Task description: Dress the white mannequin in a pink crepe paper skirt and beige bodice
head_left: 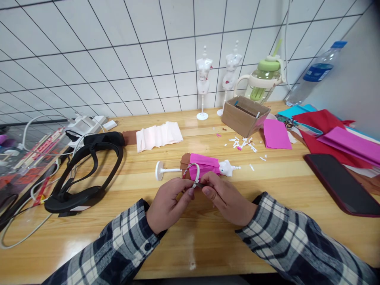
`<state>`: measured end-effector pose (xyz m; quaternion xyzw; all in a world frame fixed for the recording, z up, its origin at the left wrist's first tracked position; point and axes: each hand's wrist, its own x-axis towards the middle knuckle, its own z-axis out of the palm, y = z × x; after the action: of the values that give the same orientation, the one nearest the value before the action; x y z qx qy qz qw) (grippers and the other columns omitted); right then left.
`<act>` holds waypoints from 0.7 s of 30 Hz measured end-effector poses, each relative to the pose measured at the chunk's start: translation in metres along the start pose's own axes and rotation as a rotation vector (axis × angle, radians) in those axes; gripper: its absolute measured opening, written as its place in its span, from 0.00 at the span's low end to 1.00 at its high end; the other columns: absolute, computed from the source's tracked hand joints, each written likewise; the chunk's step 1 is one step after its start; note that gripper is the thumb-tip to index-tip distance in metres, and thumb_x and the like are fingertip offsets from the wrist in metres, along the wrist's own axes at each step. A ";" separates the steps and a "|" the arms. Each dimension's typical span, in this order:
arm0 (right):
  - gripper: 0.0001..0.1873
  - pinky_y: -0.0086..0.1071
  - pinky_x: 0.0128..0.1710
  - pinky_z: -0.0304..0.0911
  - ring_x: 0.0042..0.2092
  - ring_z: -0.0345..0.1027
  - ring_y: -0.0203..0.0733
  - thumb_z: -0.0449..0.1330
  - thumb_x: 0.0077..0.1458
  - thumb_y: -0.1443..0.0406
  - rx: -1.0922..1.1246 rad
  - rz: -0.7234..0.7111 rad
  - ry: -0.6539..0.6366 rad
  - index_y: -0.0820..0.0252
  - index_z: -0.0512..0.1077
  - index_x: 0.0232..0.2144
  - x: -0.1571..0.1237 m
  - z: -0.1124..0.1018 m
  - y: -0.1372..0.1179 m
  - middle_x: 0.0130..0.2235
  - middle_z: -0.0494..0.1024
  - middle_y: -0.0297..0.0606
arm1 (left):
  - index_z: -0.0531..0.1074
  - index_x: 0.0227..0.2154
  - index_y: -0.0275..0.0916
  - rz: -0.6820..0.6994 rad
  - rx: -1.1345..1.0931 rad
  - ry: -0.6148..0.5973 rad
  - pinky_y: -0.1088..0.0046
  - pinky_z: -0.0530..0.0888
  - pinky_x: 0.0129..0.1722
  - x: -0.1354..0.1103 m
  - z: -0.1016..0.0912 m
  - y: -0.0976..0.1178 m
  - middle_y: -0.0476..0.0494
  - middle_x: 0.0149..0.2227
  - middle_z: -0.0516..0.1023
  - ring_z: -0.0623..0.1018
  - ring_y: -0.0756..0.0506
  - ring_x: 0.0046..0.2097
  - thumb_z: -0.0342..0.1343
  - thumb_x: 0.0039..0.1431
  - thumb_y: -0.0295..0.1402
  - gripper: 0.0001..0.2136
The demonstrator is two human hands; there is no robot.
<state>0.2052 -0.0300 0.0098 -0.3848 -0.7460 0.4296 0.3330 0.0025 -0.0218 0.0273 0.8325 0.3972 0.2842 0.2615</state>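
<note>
"On the left part of the table (196, 253), what do we see first?"

"We see a black headset (103, 139), and beside it a brown sheet (130, 137) touching a creased pale sheet (159, 136)."

"And toward the middle?"

"There we find a small dress form (226, 168) lying on the table, its round base (159, 171) to the left. Brown paper (185, 162) wraps its lower end, and bright pink paper (208, 162) its body."

"What is our left hand (170, 204) doing?"

"It pinches a curled white strip (198, 171), which arches in front of the pink paper."

"And our right hand (228, 198)?"

"It pinches a short dark piece (200, 185) by the strip's lower end; whether the two are joined, we cannot tell. Both hands sit just on our side of the lying form."

"Farther right?"

"Two white dress forms (204, 75) stand upright near the tiled wall (113, 71). Next come an open cardboard box (234, 119), white scraps (236, 143) scattered in front of it, a pink sheet (276, 134) and, at the far right, a dark phone (341, 184)."
</note>
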 end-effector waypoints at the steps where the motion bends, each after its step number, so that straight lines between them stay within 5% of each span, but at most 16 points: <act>1: 0.08 0.31 0.29 0.58 0.27 0.62 0.36 0.45 0.67 0.59 0.000 0.001 0.001 0.55 0.58 0.39 0.000 0.000 0.000 0.27 0.64 0.29 | 0.71 0.33 0.38 0.001 -0.004 0.001 0.74 0.69 0.35 0.000 0.000 0.000 0.49 0.29 0.76 0.74 0.49 0.32 0.48 0.65 0.30 0.08; 21: 0.09 0.31 0.30 0.54 0.30 0.62 0.38 0.46 0.67 0.58 -0.138 -0.086 0.073 0.56 0.59 0.40 -0.002 0.001 0.003 0.30 0.68 0.32 | 0.72 0.38 0.37 0.003 -0.018 -0.005 0.76 0.68 0.35 0.000 -0.001 0.001 0.50 0.30 0.76 0.74 0.51 0.33 0.48 0.65 0.29 0.08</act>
<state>0.2067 -0.0309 0.0063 -0.3898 -0.7770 0.3481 0.3508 0.0020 -0.0219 0.0290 0.8315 0.3928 0.2860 0.2695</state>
